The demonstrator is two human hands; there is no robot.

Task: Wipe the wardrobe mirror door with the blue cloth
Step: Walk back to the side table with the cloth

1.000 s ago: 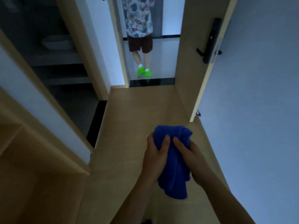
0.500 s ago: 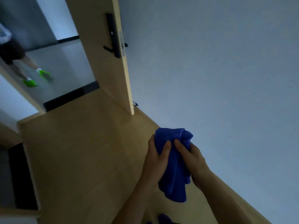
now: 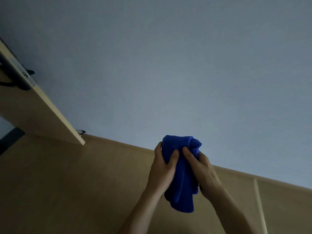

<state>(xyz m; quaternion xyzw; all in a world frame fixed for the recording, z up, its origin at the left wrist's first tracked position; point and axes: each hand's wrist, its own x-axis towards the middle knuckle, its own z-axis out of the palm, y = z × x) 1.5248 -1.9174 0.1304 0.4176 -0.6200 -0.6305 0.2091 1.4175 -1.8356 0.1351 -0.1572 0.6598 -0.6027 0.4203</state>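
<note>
A bunched blue cloth (image 3: 181,176) hangs between both of my hands, low and right of centre. My left hand (image 3: 162,168) grips its left side, thumb laid across the front. My right hand (image 3: 200,169) grips the right side, thumb also on the front. The cloth's lower end dangles below my palms. No mirror door shows in this view.
A plain pale blue-grey wall (image 3: 168,65) fills the upper part of the view. A light wooden floor (image 3: 67,191) lies below it. An open wooden door (image 3: 33,115) with a black handle (image 3: 15,81) stands at the left edge. A thin pale strip (image 3: 260,208) runs along the floor at right.
The view has swung to the right: the doorway, the person in green shoes and the wardrobe shelves have left the frame. Both hands keep the same hold on the cloth.
</note>
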